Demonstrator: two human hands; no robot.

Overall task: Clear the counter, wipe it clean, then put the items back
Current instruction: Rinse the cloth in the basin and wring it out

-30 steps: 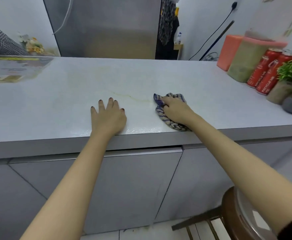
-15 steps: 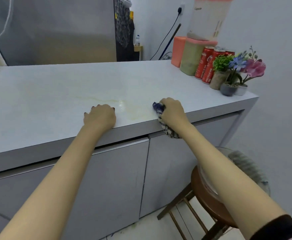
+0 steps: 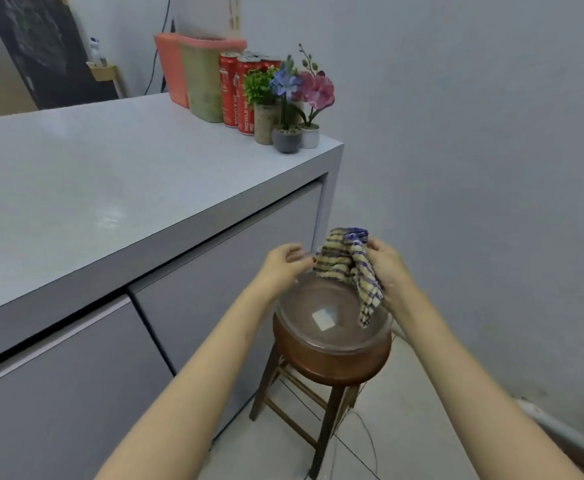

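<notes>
From the head view, the right hand [image 3: 387, 268] grips the checked cloth [image 3: 347, 268], bunched and dangling over a clear bowl [image 3: 318, 317] on a wooden stool [image 3: 332, 367] just beside the cabinet doors. The left hand [image 3: 283, 263] curls at the cloth's edge; I cannot tell whether it pinches it. Up on the desk [image 3: 110, 188], the far corner is crowded with pink containers [image 3: 200, 81], red cans [image 3: 236, 93] and potted flowers [image 3: 285, 136].

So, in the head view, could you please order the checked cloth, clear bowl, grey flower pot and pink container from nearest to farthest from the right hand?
1. Checked cloth: held in the right hand.
2. Clear bowl: just below.
3. Grey flower pot: counter corner.
4. Pink container: farther back.
</notes>
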